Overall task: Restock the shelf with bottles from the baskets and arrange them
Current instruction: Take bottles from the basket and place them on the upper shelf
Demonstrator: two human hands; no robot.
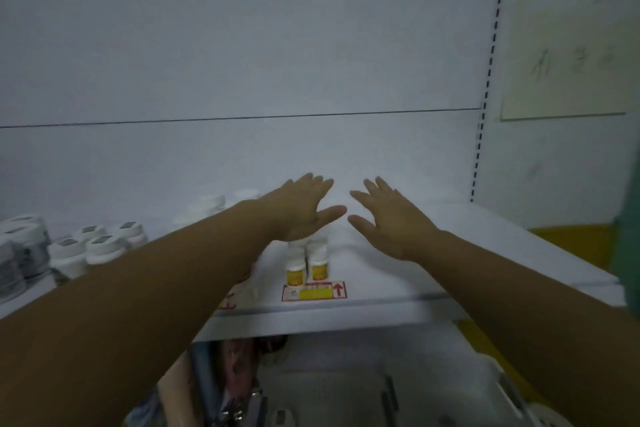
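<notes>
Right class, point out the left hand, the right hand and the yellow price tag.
left hand (300, 209): head view, back of the hand.
right hand (391, 218): head view, back of the hand.
yellow price tag (314, 290): head view, its middle.

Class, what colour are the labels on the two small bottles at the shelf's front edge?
Yellow labels on white bottles, seen in the head view.

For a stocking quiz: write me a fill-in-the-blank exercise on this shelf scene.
1. Both hands, the left hand and the right hand, are open and hold ____.
2. The labels on the two front bottles are ____.
3. The price tag on the shelf edge shows a red ____.

Missing words: nothing; yellow; arrow
</notes>
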